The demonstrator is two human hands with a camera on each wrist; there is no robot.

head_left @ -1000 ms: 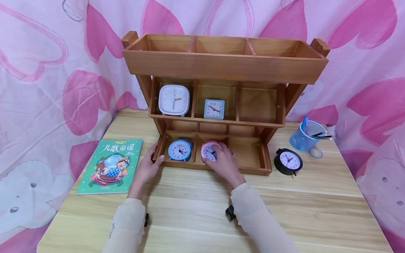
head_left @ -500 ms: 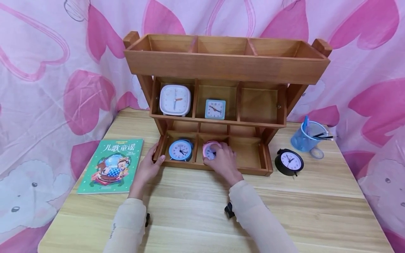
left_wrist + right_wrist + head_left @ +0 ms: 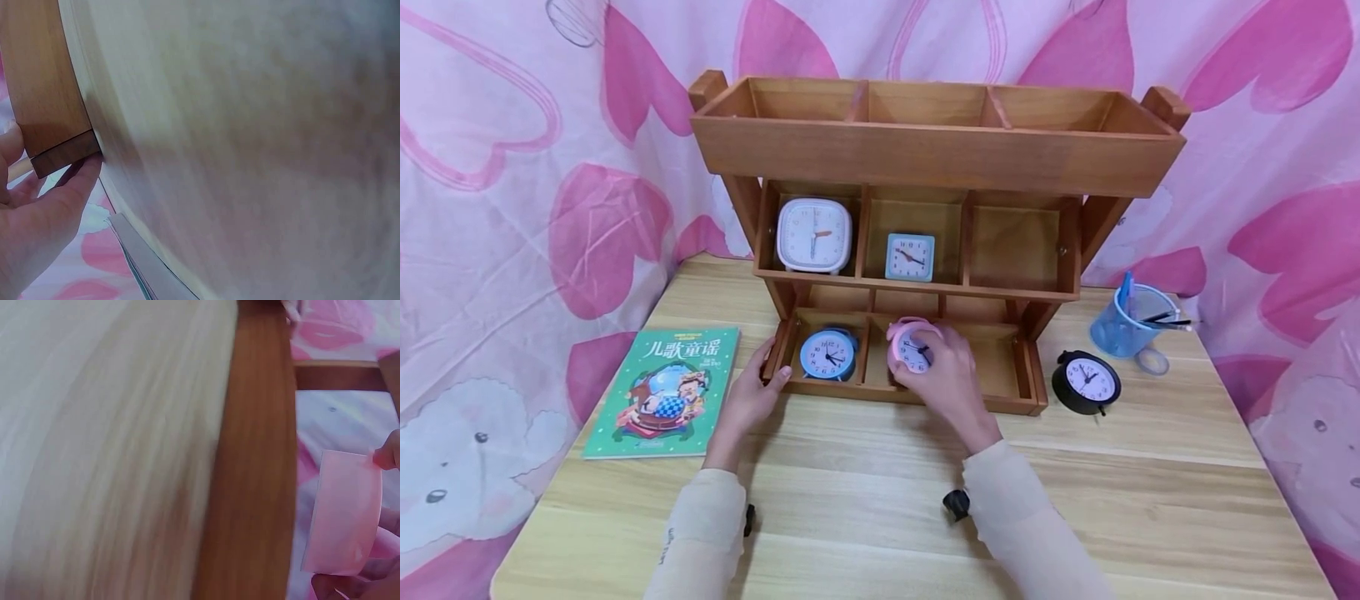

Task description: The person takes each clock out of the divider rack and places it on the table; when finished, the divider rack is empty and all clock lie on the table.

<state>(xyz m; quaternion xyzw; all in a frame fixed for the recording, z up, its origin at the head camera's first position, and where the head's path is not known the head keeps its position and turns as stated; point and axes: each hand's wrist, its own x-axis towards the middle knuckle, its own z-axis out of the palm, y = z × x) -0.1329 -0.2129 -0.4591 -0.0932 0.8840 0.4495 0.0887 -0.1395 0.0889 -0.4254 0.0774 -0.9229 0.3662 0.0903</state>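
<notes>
I log the right hand (image 3: 946, 375) pinching the pink clock (image 3: 907, 353) at the lower middle compartment (image 3: 877, 337); left hand (image 3: 754, 400) grips the rack (image 3: 936, 157); I'd brace firmly, guiding the clock clear of dividers (image 3: 864, 354).

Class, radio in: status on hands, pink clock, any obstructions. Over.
Left hand gripping brown wooden rack at left end. Right hand gripping round pink alarm clock at bottom row's middle compartment. Round blue alarm clock one compartment left; nothing visibly blocking.

Cream slvs (image 3: 703, 521), dk txt (image 3: 670, 546) on L, blk wrist cams (image 3: 956, 505).
</notes>
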